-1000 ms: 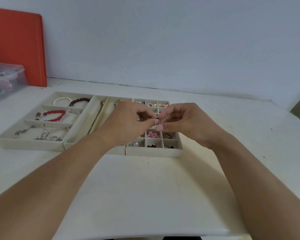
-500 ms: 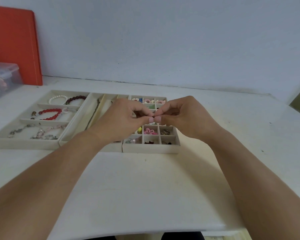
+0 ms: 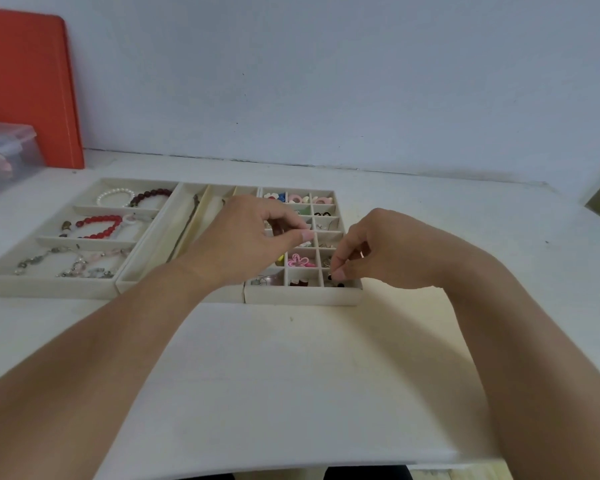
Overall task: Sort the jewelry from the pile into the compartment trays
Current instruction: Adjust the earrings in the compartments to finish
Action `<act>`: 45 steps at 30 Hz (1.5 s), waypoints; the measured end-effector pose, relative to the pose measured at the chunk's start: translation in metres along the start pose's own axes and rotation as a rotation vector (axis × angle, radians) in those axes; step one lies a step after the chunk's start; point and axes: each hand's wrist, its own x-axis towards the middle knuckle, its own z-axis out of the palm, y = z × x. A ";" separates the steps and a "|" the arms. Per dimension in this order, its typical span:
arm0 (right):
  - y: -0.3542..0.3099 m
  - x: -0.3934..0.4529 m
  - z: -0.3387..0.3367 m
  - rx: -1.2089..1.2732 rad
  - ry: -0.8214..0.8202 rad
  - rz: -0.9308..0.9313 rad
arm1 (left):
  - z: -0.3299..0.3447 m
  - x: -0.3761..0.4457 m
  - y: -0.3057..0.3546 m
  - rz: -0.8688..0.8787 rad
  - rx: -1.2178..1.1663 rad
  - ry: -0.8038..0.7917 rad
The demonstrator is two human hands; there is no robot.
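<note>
Three cream compartment trays sit side by side on the white surface (image 3: 291, 375), touching one another. The right hand (image 3: 378, 251) reaches down over the near right corner of the small-celled grid tray (image 3: 302, 295), its grip pinched together on a tiny dark piece of jewelry (image 3: 332, 277) just above the nearest right cell, where another small dark bit (image 3: 341, 285) lies. The left hand (image 3: 246, 240) hovers over the grid tray's left side, its thumb and forefinger drawn together; whether anything is held between them I cannot tell. A pink flower-shaped piece (image 3: 298, 260) lies in a middle cell between the hands. The wide left tray (image 3: 49, 289) holds a white pearl bracelet (image 3: 115, 195), a dark maroon bead bracelet (image 3: 151, 196) and a red bead bracelet (image 3: 99, 226). The middle tray (image 3: 163, 233) holds a thin dark chain (image 3: 187, 225). An orange board (image 3: 25, 88) leans on the wall behind a clear plastic box (image 3: 7, 150).
</note>
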 end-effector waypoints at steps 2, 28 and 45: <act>-0.002 0.001 0.002 -0.011 0.000 0.012 | 0.001 0.000 0.000 0.005 0.001 0.003; -0.001 0.004 0.002 0.012 0.118 0.084 | 0.000 0.000 0.000 -0.036 0.025 0.006; -0.001 0.002 0.006 -0.081 -0.029 0.126 | 0.002 0.002 -0.006 -0.045 0.036 0.004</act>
